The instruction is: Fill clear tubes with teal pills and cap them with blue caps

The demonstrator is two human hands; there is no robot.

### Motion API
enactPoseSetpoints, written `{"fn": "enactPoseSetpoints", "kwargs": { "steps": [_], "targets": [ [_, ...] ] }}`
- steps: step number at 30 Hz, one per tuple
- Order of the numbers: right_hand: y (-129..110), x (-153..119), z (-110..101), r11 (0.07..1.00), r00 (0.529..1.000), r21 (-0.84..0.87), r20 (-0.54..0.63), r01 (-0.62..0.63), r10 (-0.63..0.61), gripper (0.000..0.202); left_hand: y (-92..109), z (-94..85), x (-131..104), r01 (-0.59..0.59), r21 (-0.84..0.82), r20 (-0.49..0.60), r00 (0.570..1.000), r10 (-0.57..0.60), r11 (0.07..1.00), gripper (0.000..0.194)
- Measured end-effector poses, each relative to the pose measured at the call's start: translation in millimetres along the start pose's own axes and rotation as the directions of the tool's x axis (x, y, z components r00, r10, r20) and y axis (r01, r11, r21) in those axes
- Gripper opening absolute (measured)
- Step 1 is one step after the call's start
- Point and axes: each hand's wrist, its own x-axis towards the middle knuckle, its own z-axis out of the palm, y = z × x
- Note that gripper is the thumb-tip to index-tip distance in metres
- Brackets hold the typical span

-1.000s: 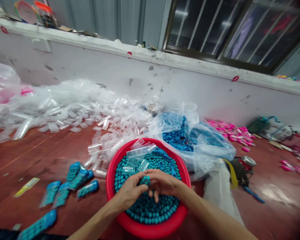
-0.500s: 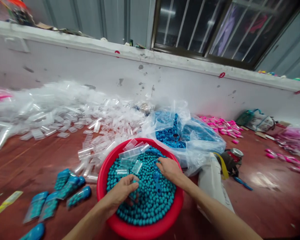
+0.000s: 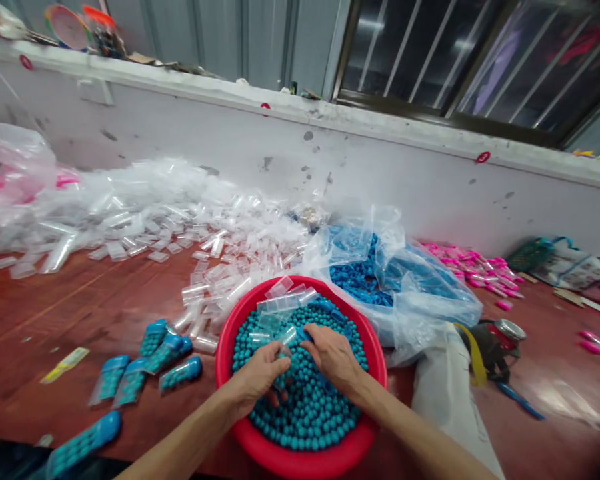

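A red basin [image 3: 225,353] full of teal beads [image 3: 315,417] stands in front of me. My left hand [image 3: 263,373] is closed around a small clear plastic case, mostly hidden by the fingers, over the left half of the beads. Close to its right, my right hand [image 3: 334,357] pinches a blue cap [image 3: 306,333] at the fingertips. Several clear empty cases [image 3: 280,303] lie on the beads at the back of the basin, beside loose blue caps [image 3: 327,307].
Filled bead cases with blue caps [image 3: 113,377] lie left of the basin. Clear cases [image 3: 230,243] are heaped behind. A plastic bag of blue caps [image 3: 430,280], pink pieces [image 3: 480,270], a white sack [image 3: 445,387] and a jar with a metal lid [image 3: 509,331] stand right.
My right hand has come up with a blue cap and moved closer to my left hand. The whole view has shifted, so the basin sits farther right.
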Motion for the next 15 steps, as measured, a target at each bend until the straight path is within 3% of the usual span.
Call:
{"fn": "enactPoseSetpoints", "kwargs": {
  "steps": [2, 4, 6, 8, 11, 15],
  "targets": [
    [-1.8, -1.5, 2.4, 0.941, 0.997, 0.334, -0.06, 0.058, -0.04, 0.017, 1.6, -0.2, -1.3, 0.0, -0.03, 0.004, 1.0, 0.001, 1.0, 0.033],
    [-4.1, -3.5, 8.2, 0.742, 0.999, 0.669, -0.042, 0.041, -0.017, 0.021, 2.9, 0.0, -2.4, -0.036, -0.048, 0.002, 0.999, 0.037, 0.998, 0.033],
    [-5.6, -4.8, 14.5, 0.531, 0.998, 0.845, 0.046, -0.057, 0.034, 0.024, 3.1, 0.6, -2.7, -0.092, -0.052, 0.001, 0.996, 0.092, 0.994, 0.034],
    [-5.9, -5.1, 18.6, 0.384, 0.991, 0.914, 0.107, -0.129, 0.078, 0.026, 2.2, 1.5, -2.5, -0.141, -0.036, -0.013, 0.99, 0.14, 0.989, 0.035],
    [-5.8, -4.9, 19.3, 0.369, 0.986, 0.917, 0.111, -0.151, 0.128, 0.029, 0.7, 2.9, -2.2, -0.177, 0.009, -0.049, 0.983, 0.177, 0.984, 0.038],
    [-8.6, -7.4, 13.3, 0.511, 0.988, 0.856, -0.004, -0.077, 0.156, 0.027, 2.4, 4.1, -5.4, -0.177, 0.001, -0.093, 0.98, 0.177, 0.984, 0.042]
  ]
}}
